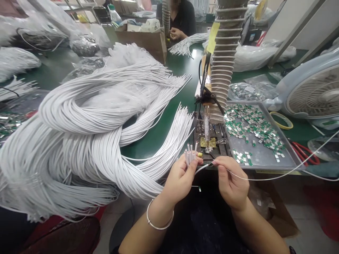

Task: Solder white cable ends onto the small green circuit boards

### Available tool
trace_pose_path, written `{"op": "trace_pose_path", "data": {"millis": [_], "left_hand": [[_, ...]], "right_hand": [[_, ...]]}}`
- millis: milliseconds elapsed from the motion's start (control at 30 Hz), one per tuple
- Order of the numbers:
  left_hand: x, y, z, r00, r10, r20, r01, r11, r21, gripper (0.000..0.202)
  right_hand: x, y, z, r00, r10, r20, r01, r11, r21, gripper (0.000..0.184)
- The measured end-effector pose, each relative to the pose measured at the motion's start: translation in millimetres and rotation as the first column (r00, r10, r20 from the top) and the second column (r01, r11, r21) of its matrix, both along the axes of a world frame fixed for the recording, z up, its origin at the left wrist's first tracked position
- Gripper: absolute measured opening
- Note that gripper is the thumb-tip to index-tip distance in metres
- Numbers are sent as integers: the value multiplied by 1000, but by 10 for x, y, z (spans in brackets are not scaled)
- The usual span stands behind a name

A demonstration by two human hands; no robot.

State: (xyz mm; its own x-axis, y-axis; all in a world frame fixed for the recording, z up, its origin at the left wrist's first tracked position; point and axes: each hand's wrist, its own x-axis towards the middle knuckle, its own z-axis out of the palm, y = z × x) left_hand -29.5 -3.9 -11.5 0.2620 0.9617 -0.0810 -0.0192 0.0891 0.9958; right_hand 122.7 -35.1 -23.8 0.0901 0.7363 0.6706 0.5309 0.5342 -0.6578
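My left grip [182,173]: closed round white cables [190,157], near soldering iron [207,128]. My right grip [233,180]: pinching thin wire [265,179]. Seemingly done: one dangling board [200,189]. Seemingly remaining: loose boards [265,128] in tray [235,141].

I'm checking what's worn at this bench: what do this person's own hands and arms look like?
The left hand and right hand are ungloved, their forearms uncovered. A slim silvery bangle circles the left wrist. A dark edge, possibly a sleeve or band, shows at the right forearm's lower end.

Yellow ring [281,126] near fan [317,90]; cardboard box [148,43] farther back.
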Motion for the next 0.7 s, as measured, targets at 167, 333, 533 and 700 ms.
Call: {"op": "trace_pose_path", "data": {"millis": [167,333,533,700], "left_hand": [[17,-89,-44,976,-68,205,93,989,-115,32],[35,-150,-40,954,-192,231,217,972,-86,32],[68,-160,-2,942,-331,48,330,944,31,30],[112,-151,-6,959,-253,126,253,967,15,24]], "right_hand": [[42,-79,65,998,-37,-55,37,999,-10,31],[67,-113,150,995,-73,-61,66,992,-108,24],[62,-68,227,998,10,-56,-19,986,-165,13],[10,-55,231,995,86,-51,-95,971,-221,13]]}}
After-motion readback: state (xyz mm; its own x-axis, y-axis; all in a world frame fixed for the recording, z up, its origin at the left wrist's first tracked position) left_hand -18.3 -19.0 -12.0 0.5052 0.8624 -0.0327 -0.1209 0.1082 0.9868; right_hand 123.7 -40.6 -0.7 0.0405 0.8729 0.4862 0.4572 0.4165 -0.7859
